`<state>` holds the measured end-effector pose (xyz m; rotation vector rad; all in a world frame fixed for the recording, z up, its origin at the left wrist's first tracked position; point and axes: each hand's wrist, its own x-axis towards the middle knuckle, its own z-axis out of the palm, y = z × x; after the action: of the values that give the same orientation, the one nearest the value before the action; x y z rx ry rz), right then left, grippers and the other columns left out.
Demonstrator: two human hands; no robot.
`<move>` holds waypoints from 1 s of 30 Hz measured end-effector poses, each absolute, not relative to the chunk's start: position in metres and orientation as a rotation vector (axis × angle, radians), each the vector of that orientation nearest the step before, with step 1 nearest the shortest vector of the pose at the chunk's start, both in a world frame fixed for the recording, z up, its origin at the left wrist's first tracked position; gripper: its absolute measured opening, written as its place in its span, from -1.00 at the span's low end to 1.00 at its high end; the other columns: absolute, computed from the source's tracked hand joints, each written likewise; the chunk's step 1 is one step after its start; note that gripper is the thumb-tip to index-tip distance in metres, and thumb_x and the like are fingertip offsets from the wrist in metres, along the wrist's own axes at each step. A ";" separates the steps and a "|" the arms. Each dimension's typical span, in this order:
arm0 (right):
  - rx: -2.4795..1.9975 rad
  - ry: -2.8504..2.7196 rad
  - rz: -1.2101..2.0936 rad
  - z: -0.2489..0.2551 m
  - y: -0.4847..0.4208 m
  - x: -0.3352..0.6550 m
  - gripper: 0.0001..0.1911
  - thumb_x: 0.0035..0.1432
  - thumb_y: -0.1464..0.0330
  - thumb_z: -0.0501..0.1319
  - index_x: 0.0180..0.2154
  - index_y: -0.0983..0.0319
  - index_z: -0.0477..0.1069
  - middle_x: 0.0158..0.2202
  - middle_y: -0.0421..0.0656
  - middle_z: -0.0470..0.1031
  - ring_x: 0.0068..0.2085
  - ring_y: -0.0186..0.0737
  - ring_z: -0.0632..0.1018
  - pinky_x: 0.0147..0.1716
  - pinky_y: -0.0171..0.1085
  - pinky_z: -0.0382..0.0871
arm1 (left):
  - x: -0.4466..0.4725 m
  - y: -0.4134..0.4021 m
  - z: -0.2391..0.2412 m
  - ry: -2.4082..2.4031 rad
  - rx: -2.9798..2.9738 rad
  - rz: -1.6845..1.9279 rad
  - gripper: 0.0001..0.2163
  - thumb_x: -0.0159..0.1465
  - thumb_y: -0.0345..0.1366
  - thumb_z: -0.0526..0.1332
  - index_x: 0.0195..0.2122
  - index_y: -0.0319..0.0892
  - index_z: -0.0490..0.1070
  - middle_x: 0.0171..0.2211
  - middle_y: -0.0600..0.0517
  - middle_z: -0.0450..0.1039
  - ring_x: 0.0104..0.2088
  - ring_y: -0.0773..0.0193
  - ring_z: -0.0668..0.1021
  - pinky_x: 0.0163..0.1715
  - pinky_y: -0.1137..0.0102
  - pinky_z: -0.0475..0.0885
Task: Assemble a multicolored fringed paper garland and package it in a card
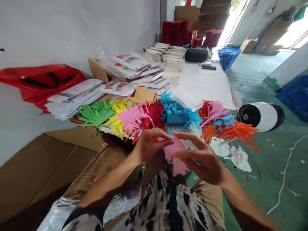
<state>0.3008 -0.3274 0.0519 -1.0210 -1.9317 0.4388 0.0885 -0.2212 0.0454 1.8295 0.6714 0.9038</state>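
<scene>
A pink piece of fringed paper (176,147) hangs in front of my body, between my two hands. My left hand (148,144) is closed, its thumb and index finger pinching the paper's upper left corner. At the right, my right hand (204,158) has its thumb and fingers spread; the thumb tip overlaps the pink paper, and I cannot tell if it touches. Just beyond my hands lie bundles of fringed paper: green (99,114), yellow (116,120), pink (134,117), dark red (154,117), blue (176,118) and orange (231,130).
Printed white packets (141,72) are stacked by the wall, beside a red bag (48,81). Cream bundles (174,69), a black case (196,55) and a phone (209,67) lie farther back. A cardboard box (72,157) stands left; a white fan (264,116) is right.
</scene>
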 end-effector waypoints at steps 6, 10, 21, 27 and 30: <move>-0.994 -1.687 0.875 0.036 -0.319 0.302 -0.49 0.44 0.20 0.24 0.36 -0.01 0.32 0.28 -0.05 0.45 0.27 -0.02 0.48 0.26 0.00 0.41 | 0.090 -0.220 0.052 0.656 1.823 0.799 -0.67 0.16 0.03 0.52 -0.47 -0.12 0.62 -0.45 -0.01 0.58 -0.42 0.24 0.57 -0.42 0.35 0.46; -0.949 -1.618 1.039 0.030 -0.315 0.304 -0.81 0.41 0.15 0.26 -0.12 0.12 0.53 -0.11 -0.11 0.52 0.01 -0.10 0.54 0.09 -0.09 0.44 | 0.087 -0.213 0.055 0.609 1.863 0.681 -0.63 0.11 0.06 0.54 -0.51 -0.13 0.57 -0.48 0.02 0.53 -0.45 0.27 0.52 -0.42 0.36 0.41; -0.900 -1.286 1.586 0.023 -0.318 0.303 -0.60 0.19 0.15 0.48 -0.09 0.16 0.41 -0.29 -0.24 0.41 -0.33 -0.33 0.41 -0.43 -0.39 0.27 | 0.087 -0.194 0.035 0.415 1.322 0.409 -0.57 0.18 0.10 0.47 -0.41 -0.16 0.43 -0.31 -0.08 0.53 -0.36 0.21 0.55 -0.42 0.37 0.41; -1.332 -1.501 1.103 0.047 -0.325 0.332 -0.77 0.22 0.27 0.44 -0.13 0.18 0.50 -0.24 -0.21 0.47 -0.25 -0.28 0.47 -0.31 -0.35 0.36 | 0.096 -0.194 -0.014 0.287 1.072 -0.054 -0.37 -0.08 0.22 0.56 -0.27 -0.23 0.49 -0.49 0.05 0.46 -0.49 0.29 0.52 -0.52 0.47 0.36; -1.450 -1.632 0.881 0.052 -0.328 0.351 -0.76 0.21 0.34 0.41 -0.07 0.13 0.50 -0.17 -0.21 0.53 -0.21 -0.25 0.52 -0.26 -0.32 0.41 | 0.098 -0.186 -0.019 0.267 1.127 -0.161 -0.48 0.02 0.04 0.58 -0.21 -0.22 0.47 -0.41 0.03 0.52 -0.42 0.28 0.58 -0.50 0.49 0.40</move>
<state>0.3505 -0.3279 0.0523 -1.4500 -1.6317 0.8811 0.0983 -0.1865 -0.0193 1.1273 0.2669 -0.1612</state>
